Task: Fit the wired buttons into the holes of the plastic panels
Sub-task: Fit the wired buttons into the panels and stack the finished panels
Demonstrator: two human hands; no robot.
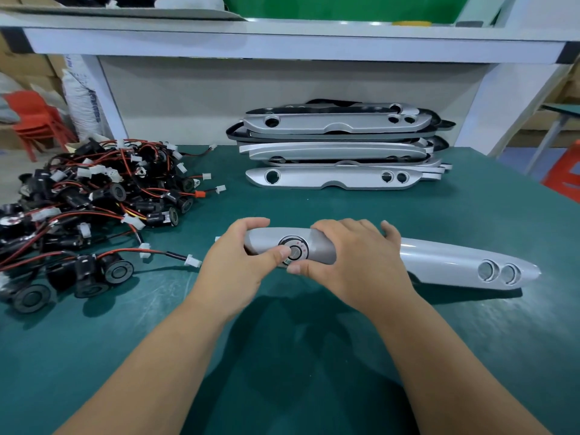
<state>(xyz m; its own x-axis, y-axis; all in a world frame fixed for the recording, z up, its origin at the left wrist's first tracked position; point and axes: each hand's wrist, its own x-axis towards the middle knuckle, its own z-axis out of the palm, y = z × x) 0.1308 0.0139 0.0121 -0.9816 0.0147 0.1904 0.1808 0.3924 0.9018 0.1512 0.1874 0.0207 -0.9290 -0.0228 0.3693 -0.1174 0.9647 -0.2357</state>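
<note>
A long silver plastic panel (445,262) lies across the green table in front of me. My left hand (232,265) grips its left end, fingers curled over the top edge and the thumb pressing on a round black wired button (298,250) that sits in the panel's left hole. My right hand (354,262) wraps over the panel's middle, thumb under the front edge. Two small holes (499,272) near the panel's right end are open. The button's wire is hidden behind the panel.
A heap of black wired buttons (94,208) with red and black leads and white plugs fills the table's left side. A stack of silver panels (339,146) stands at the back, under a white shelf (282,45). Red stools stand off both table sides.
</note>
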